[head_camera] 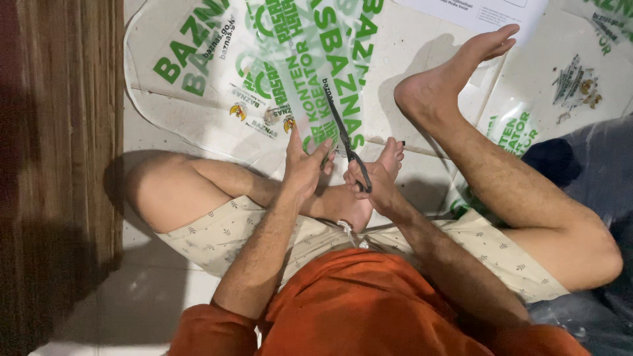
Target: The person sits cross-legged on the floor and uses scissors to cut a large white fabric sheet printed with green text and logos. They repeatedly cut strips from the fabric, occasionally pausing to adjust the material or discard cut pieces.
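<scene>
**Scissors cutting a printed plastic strip, seen from above**

A person is sitting on the floor [158,296], legs folded, in the middle of the frame. The right hand [370,181] is gripping the dark scissors [344,138], its fingers closed through the handles just right of centre; the blades are pointing up and slightly left, and are biting into the lower edge of a clear plastic strip with green print [316,66]. The left hand [304,165] is just left of the scissors, pinching the bottom of that strip between thumb and fingers and holding it taut. The strip is rising from the hands toward the top centre of the frame.

Below it, more plastic sheets with the same green print [191,79] are lying flat on the floor across the upper half of the frame. A white paper sheet [475,10] is lying at the top right, near the toes of the raised foot [455,72]. A brown rug [66,132] is running down the left edge.
</scene>
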